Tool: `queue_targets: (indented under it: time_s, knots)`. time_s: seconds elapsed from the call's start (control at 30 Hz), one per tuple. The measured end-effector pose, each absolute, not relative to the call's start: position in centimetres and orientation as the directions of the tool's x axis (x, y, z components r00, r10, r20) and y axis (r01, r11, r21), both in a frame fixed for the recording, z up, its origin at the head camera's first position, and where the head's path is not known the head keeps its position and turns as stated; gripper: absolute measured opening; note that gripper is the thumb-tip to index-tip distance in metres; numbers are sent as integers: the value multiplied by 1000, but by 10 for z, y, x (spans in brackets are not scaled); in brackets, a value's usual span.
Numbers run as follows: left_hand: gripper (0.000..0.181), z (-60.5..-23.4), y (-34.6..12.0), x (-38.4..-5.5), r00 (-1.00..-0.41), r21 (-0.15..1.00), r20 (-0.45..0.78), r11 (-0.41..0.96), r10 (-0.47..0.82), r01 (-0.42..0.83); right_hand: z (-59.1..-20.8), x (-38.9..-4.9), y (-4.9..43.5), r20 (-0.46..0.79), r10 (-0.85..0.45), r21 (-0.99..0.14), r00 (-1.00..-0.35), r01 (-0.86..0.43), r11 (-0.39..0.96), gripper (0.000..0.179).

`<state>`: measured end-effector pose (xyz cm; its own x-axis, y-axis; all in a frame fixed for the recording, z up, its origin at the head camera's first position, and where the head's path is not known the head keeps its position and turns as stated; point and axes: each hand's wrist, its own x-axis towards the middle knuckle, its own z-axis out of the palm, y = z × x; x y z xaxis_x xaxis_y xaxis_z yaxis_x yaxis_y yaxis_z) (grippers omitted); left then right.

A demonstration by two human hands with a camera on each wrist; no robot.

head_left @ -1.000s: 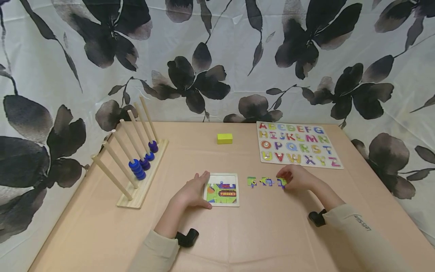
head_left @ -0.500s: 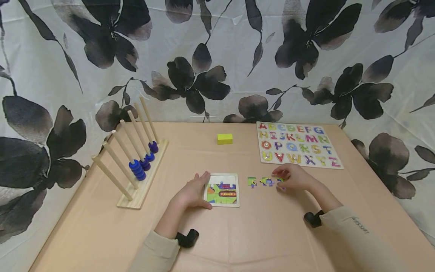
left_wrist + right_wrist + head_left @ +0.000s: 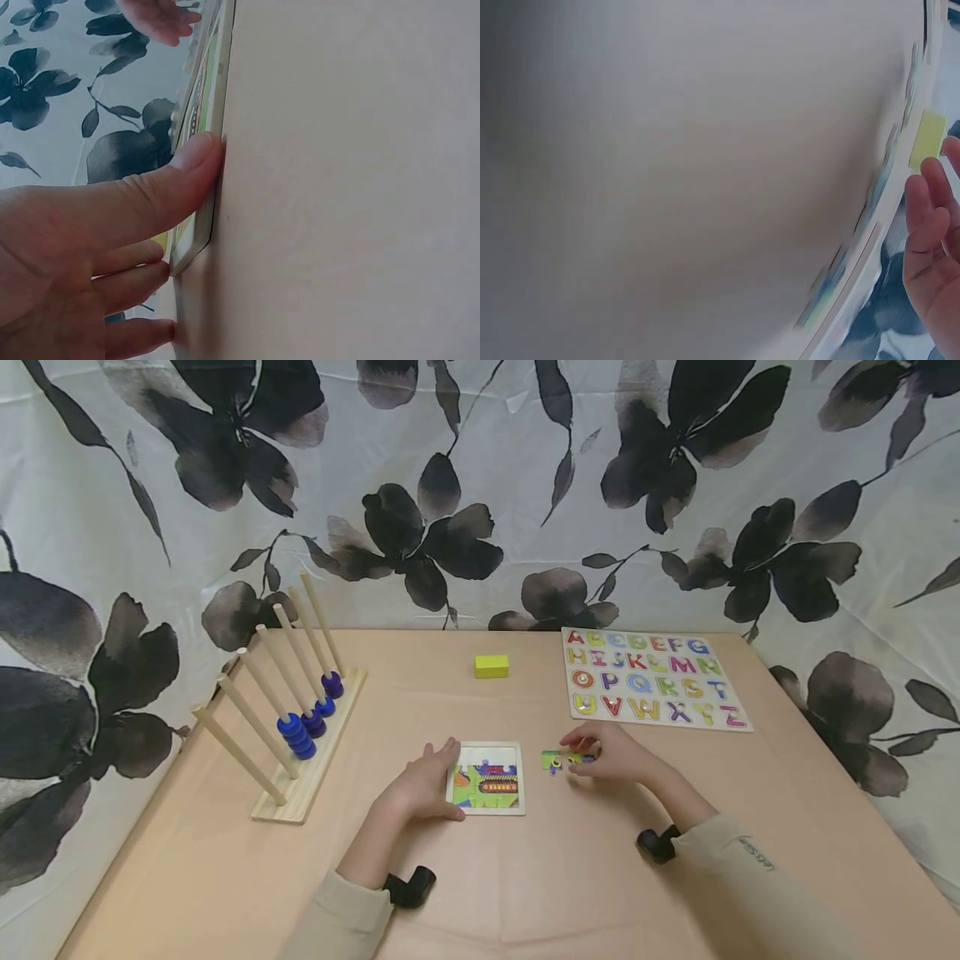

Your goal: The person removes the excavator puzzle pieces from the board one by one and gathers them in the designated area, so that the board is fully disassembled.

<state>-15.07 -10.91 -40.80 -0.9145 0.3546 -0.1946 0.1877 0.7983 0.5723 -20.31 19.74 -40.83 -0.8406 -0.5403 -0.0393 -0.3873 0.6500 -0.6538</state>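
Observation:
A small white-framed puzzle board (image 3: 508, 777) with a colourful vehicle picture lies mid-table. My left hand (image 3: 414, 789) holds it by the left side, thumb at the near corner and fingers along the left edge. In the left wrist view the thumb (image 3: 169, 187) presses the frame's edge (image 3: 219, 97). My right hand (image 3: 615, 753) hovers over the loose puzzle pieces (image 3: 552, 761) to the right of the board, partly covering them. The right wrist view shows the pieces (image 3: 825, 291) lying on the table, with the fingers (image 3: 919, 199) loosely bent and nothing between them.
A wooden peg stand (image 3: 300, 802) with blue rings on several pegs stands at the left. A yellow block (image 3: 491, 667) sits toward the back. An alphabet board (image 3: 656, 681) lies at back right, beyond the right hand. A floral cloth (image 3: 555, 460) hangs behind the table.
My right hand has moved left along the row of puzzle pieces, from the rightmost piece toward the left one. The left hand stays on the board. The head view has shifted slightly.

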Motion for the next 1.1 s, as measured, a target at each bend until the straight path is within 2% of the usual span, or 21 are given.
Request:
queue_targets:
  time_s: [0.67,1.1]
  knots:
    - [99,-409,-108,-151,-915,595,-215,788,342,155,-401,-201,114,-113,-616,-724,-779,-360,588,37]
    - [100,-407,-112,-153,-901,579,-217,793,376,191,-402,-200,74,-169,-652,-698,-739,-377,609,37]
